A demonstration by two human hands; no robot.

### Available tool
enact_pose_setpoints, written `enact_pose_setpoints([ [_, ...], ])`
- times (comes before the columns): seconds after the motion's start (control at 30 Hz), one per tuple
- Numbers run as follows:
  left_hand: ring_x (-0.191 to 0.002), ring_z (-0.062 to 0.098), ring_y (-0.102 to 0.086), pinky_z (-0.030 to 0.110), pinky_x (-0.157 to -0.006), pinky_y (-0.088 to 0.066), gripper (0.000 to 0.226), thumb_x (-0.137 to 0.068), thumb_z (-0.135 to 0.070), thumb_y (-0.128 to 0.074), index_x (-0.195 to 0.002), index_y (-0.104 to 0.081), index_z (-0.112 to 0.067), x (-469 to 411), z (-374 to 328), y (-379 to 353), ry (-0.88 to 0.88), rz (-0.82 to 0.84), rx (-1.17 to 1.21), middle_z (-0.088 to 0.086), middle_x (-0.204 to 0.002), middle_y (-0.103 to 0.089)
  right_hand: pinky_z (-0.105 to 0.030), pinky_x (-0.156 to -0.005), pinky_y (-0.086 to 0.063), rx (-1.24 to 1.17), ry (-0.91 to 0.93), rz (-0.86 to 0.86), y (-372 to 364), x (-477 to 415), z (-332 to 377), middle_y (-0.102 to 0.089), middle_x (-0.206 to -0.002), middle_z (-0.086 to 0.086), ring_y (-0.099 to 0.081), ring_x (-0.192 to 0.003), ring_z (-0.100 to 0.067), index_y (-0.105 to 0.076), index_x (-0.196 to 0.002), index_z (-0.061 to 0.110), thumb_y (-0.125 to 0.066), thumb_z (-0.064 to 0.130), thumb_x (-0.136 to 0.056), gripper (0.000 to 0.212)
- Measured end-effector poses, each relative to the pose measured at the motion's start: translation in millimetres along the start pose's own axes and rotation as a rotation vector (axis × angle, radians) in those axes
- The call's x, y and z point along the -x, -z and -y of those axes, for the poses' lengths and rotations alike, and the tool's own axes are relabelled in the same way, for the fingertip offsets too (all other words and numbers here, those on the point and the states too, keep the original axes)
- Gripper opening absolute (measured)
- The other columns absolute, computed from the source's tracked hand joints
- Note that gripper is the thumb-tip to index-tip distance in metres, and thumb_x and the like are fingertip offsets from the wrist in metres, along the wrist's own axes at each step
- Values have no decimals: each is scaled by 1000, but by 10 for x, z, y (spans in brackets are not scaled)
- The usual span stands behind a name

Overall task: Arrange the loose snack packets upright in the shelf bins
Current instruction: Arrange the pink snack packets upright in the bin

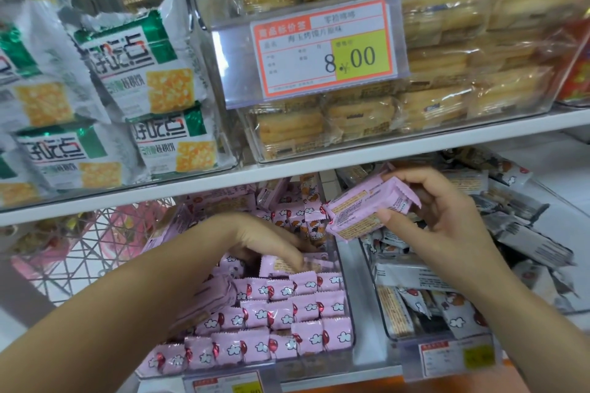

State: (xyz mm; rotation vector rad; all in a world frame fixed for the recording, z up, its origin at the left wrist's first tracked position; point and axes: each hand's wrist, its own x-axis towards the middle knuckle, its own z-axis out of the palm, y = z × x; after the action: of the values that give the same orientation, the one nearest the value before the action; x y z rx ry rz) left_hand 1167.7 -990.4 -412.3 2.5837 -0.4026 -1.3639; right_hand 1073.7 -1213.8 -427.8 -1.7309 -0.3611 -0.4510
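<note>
Pink packet [367,210] lies pinched between right hand [447,214] fingers [413,174]

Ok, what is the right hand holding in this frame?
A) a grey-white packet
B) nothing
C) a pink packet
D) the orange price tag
C: the right hand grips a pink packet, with the printed label side turned toward the camera.

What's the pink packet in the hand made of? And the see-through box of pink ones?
The pink packet in the right hand looks like thin plastic film, faintly glossy: it crinkles and has zigzag sealed ends. The bin looks like hard clear plastic: packets show through its shiny wall.
</note>
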Motion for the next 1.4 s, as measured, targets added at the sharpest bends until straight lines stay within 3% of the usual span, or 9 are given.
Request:
enact_pose_setpoints([
  [0.1, -146, 16, -11, 39, -112, -28, 63, -95, -38, -50, -151, -21, -33, 6, 4, -25, 4, 7, 22, -7, -159, -14, -33, -87, -51, 2, -11, -2, -3, -2, 0, -63, -104, -1, -61, -97, -15, -62, -100, 38, -68, 22, -76, 30],
  [0.23, -147, 16, -7, 45, -117, -19, 63, -96, -40, -48, -151, -18, -37, 53, -3, -31, -37, 14, -14, -7, -160, -9, -33, -88, -50, 7, -13, 4, -4, -1, 7, -63, -105, 0, -61, -99, -14, -62, -101, 37, -69, 21, -79, 27],
  [0.4, -146, 13, -10, 38, -113, -18, 60, -93, -33, -55, -144, -28, -49, 57, 75, -6, -83, -1, 54, -13, -158, -15, -35, -89, -49, 1, -22, 3, -7, -2, 8, -63, -106, -4, -61, -99, -15, -62, -103, 29, -71, 12, -82, 29],
  [0.57, -145, 14, -14, 45, -118, -15, 61, -88, -31, -62, -140, -36, -49, 41, 148, 7, -148, -44, 52, -11, -157, -19, -41, -91, -50, 21, -13, 8, -21, -9, 9, -63, -105, -2, -61, -100, -15, -62, -102, 32, -71, 13, -82, 29],
  [0.7, -143, 12, -20, 40, -117, -19, 61, -85, -29, -64, -136, -40, -52, 75, 112, -6, -143, -86, 41, -12, -155, -24, -46, -90, -49, 11, 14, -8, -64, -15, 24, -62, -104, 0, -60, -101, -18, -61, -100, 38, -67, 33, -74, 28],
  [0.97, -134, 7, -37, 27, -112, -27, 67, -86, -34, -67, -141, -33, -48, 394, 136, -21, -182, -357, -119, -18, -151, -30, -47, -84, -50, 29, 129, -48, -131, 1, 47, -56, -96, 6, -59, -94, -21, -60, -97, 44, -63, 38, -70, 28],
  [1.13, -115, 25, -59, 37, -97, -47, 69, -84, -36, -66, -130, -26, -69, 710, 258, -180, -208, -615, -190, -15, -147, -41, -40, -75, -51, 100, 248, -37, -211, 70, 96, -51, -103, 11, -58, -92, -17, -59, -99, 35, -62, 32, -75, 24],
  [1.23, -116, 24, -58, 42, -96, -48, 72, -80, -46, -63, -118, -15, -82, 911, 324, -342, -223, -713, -177, -9, -143, -47, -42, -84, -51, 161, 293, -49, -273, 122, 118, -50, -115, 13, -56, -107, -14, -55, -103, 36, -62, 33, -76, 28],
  [1.4, -116, 16, -47, 26, -93, -39, 70, -85, -40, -62, -142, -24, -54, 1158, 444, -612, -215, -948, -157, -4, -128, -40, -36, -89, -52, 197, 263, -61, -353, 302, 201, -48, -126, 16, -52, -119, -8, -55, -104, 43, -69, 31, -76, 34],
])
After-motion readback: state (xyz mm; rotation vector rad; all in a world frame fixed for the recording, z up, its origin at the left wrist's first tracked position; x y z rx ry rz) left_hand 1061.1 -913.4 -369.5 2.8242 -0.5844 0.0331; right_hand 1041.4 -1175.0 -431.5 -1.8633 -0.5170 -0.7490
